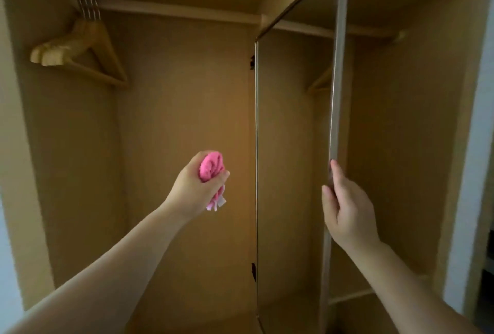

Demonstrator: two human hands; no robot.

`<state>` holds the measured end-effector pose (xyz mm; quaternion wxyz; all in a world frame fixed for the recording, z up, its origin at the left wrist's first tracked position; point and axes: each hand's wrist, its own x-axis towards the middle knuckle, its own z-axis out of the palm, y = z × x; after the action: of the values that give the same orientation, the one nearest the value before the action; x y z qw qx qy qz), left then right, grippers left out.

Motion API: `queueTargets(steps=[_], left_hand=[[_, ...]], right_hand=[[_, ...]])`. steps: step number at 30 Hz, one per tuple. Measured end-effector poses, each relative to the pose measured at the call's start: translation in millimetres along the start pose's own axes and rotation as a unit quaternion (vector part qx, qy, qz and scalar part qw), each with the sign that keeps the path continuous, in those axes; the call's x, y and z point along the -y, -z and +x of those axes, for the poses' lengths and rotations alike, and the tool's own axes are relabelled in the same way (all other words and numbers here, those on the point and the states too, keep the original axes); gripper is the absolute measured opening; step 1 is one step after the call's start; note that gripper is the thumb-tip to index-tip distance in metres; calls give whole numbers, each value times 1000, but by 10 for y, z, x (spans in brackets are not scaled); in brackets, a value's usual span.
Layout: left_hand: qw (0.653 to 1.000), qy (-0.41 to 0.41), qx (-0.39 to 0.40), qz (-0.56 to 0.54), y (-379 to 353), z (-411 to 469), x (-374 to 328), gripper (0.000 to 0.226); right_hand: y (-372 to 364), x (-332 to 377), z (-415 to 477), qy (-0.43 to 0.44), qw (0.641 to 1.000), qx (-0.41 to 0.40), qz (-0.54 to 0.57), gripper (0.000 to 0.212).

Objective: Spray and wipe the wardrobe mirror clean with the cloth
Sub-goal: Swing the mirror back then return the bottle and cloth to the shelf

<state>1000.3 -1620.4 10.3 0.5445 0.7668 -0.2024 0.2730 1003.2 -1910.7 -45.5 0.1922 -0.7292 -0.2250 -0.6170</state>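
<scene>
Head view shows us the left hand (196, 186) clenched around a bunched pink cloth (211, 166) inside the wardrobe (181, 93). The right hand (346, 208) grasps the edge of the mirror door (294, 133).

Both your arms reach fwd and up, forearms bare. Your L hand (195, 189), centre frame, is fisted round a bunched pink cloth (212, 166), with the forearm rising from bottom-left. Your R hand (347, 210) sits slightly lower and to the right, back of hand toward you, thumb and fingers clamped on the mirror door (337, 79) edge, forearm angled up from bottom-right.
</scene>
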Motion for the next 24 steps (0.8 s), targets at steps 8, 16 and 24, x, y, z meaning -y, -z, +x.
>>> queueTargets(steps=[8,16,24], left_hand=[[1000,10,6,-17,29,83,3,23],[1000,-1,2,16,15,204,62,29],[999,-4,-13,29,-14,317,171,21]], right_hand=[[-165,103,57,-12,996,-28,-90,54],[-327,41,233,14,990,77,-118,74],[-753,-118,328,-5,977,143,-156,79]])
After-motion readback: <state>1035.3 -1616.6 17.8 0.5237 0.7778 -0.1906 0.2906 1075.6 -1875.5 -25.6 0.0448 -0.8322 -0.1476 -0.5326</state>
